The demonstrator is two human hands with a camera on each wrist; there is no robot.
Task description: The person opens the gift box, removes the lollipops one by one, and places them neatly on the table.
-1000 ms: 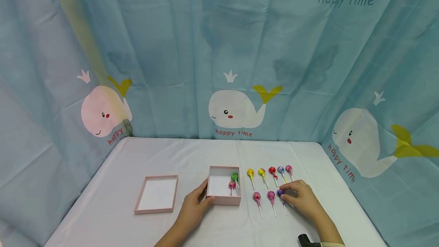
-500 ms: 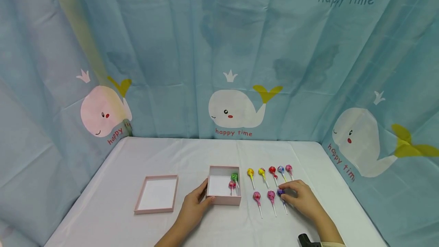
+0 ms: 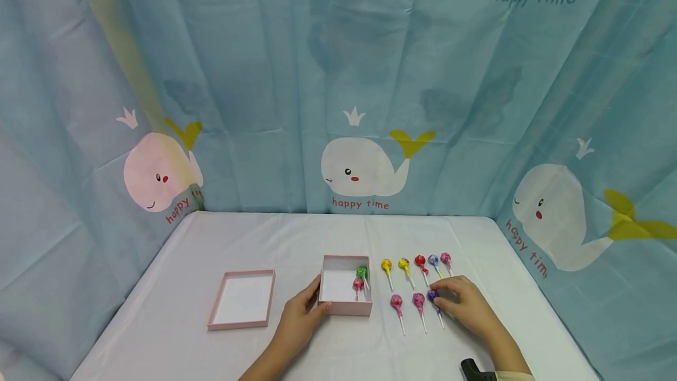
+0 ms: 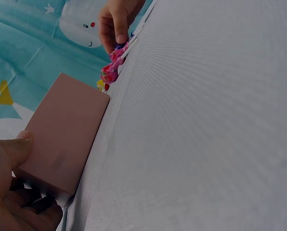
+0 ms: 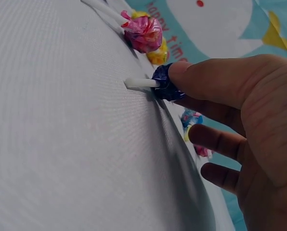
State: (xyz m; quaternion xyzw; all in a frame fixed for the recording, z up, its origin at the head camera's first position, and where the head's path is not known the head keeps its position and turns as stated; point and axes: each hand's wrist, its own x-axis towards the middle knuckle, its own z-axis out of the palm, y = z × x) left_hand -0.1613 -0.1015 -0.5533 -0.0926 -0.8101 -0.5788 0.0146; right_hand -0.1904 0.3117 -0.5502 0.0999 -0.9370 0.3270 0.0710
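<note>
My left hand [image 3: 299,316] grips the left side of an open pink box [image 3: 345,308], thumb at its front corner. Inside the box, against its right wall, lie a green lollipop [image 3: 362,273] and a pink lollipop [image 3: 358,283]. In the right wrist view, thumb and forefinger of my right hand [image 5: 268,120] pinch the wrapped head of a dark purple lollipop [image 5: 163,83]; its white stick points away from the palm. That lollipop is at the right end of the front row, beside a pink lollipop [image 3: 418,301] and another pink lollipop [image 3: 396,302].
Behind them runs a back row with a yellow lollipop [image 3: 386,266], a red lollipop [image 3: 420,261], a blue lollipop [image 3: 433,260] and others. Left of the box lies its shallow pink lid [image 3: 242,300], inside up. A whale-printed curtain [image 3: 254,104] surrounds the white table [image 3: 222,240].
Hardly anything differs. The head view has tilted very slightly; both hands, the box and the lollipops keep their places.
</note>
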